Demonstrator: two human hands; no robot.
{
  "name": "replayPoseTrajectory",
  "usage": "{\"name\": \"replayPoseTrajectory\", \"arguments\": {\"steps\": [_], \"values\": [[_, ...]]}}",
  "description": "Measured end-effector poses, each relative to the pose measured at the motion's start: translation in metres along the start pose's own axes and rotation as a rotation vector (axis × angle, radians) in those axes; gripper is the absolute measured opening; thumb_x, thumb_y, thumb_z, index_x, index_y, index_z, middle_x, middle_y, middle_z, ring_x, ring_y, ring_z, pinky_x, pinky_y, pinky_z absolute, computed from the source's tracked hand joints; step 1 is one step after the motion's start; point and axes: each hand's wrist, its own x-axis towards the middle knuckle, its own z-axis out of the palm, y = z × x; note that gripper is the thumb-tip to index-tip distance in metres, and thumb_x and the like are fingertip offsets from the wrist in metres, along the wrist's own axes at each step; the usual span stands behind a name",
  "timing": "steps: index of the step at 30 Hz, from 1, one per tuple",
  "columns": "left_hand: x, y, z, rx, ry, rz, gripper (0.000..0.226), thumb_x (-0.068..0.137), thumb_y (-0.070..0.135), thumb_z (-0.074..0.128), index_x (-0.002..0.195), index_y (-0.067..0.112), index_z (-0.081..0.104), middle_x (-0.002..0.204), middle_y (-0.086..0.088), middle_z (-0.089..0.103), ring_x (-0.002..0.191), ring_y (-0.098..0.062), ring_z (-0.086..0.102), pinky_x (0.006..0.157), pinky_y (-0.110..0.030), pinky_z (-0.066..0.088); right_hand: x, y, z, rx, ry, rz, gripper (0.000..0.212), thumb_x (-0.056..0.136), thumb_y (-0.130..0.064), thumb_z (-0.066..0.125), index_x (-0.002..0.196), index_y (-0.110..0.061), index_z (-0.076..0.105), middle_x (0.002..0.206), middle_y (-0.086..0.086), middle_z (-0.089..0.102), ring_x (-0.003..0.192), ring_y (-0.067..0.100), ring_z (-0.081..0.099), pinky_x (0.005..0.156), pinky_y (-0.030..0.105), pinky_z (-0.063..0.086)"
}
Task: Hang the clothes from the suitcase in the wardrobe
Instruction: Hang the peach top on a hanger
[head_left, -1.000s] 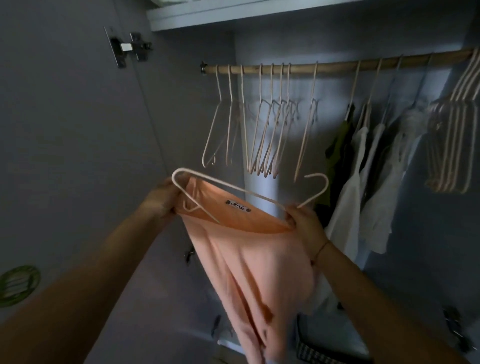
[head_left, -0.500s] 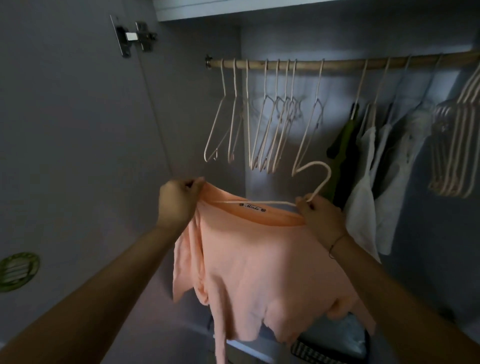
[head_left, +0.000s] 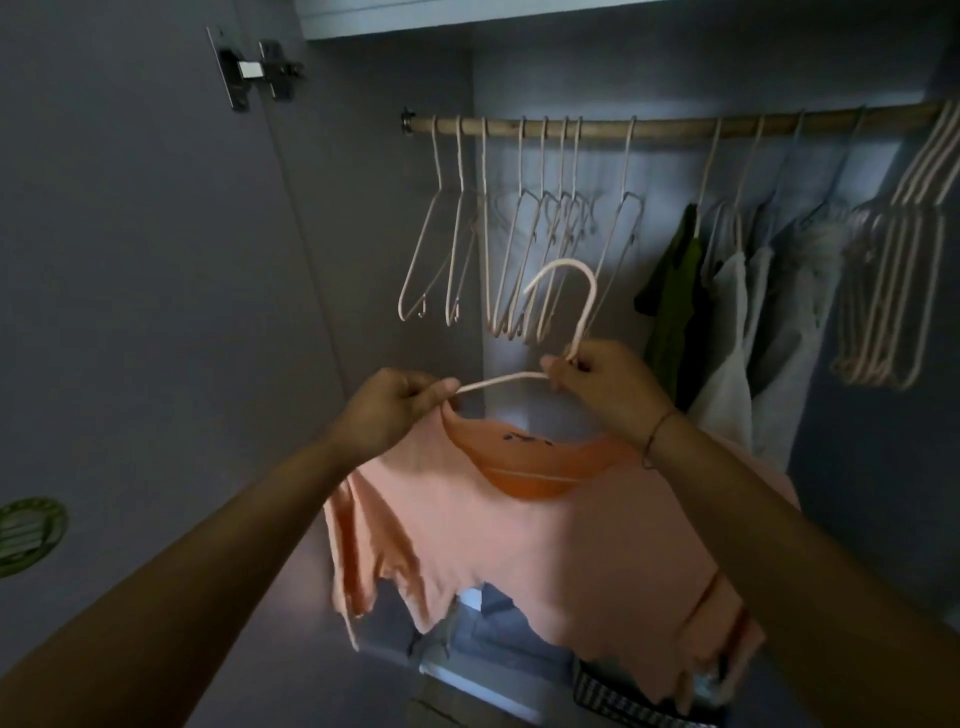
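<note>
Left hand (head_left: 389, 410) pinches soft peach shirt (head_left: 519, 540) | right hand (head_left: 602, 389) grips thin hooked hanger (head_left: 498, 381)

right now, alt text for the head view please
Left hand pinches the collar of a peach t-shirt, right hand grips the thin pale pink hanger inside it, below a wooden rail of empty hangers and hung clothes.
</note>
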Motion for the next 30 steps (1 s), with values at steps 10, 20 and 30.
{"name": "replayPoseTrajectory", "arguments": {"steps": [10, 20, 30], "values": [[0.005, -0.02, -0.021, -0.124, 0.181, 0.0, 0.037, 0.088, 0.033, 0.062, 0.078, -0.003, 0.069, 0.068, -0.004, 0.054, 0.067, -0.007, 0.046, 0.064, -0.025, 0.04, -0.041, 0.056, -0.063, -0.109, -0.185, 0.006, 0.041, 0.09, -0.039, 0.048, 0.097, -0.001, 0.061, 0.093, 0.017, 0.062, 0.087, 0.023, 0.06, 0.079, 0.031, 0.045], [0.02, 0.008, 0.016, -0.193, -0.041, 0.094, 0.025, 0.088, 0.021, 0.064, 0.069, 0.005, 0.068, 0.059, 0.005, 0.059, 0.057, 0.0, 0.05, 0.059, -0.012, 0.04, -0.105, 0.035, -0.093, 0.194, -0.279, 0.189, 0.061, 0.081, -0.061, 0.05, 0.093, -0.004, 0.067, 0.091, 0.01, 0.069, 0.084, 0.016, 0.067, 0.076, 0.019, 0.052], [-0.021, 0.085, 0.133, -0.416, -0.142, 0.13, 0.02, 0.091, 0.024, 0.061, 0.071, 0.019, 0.062, 0.066, 0.002, 0.062, 0.059, 0.0, 0.055, 0.06, -0.014, 0.043, -0.18, 0.022, -0.088, 0.323, -0.037, 0.485, 0.036, 0.095, -0.025, 0.046, 0.093, 0.003, 0.067, 0.089, 0.018, 0.07, 0.078, 0.018, 0.064, 0.071, 0.018, 0.049]]}}
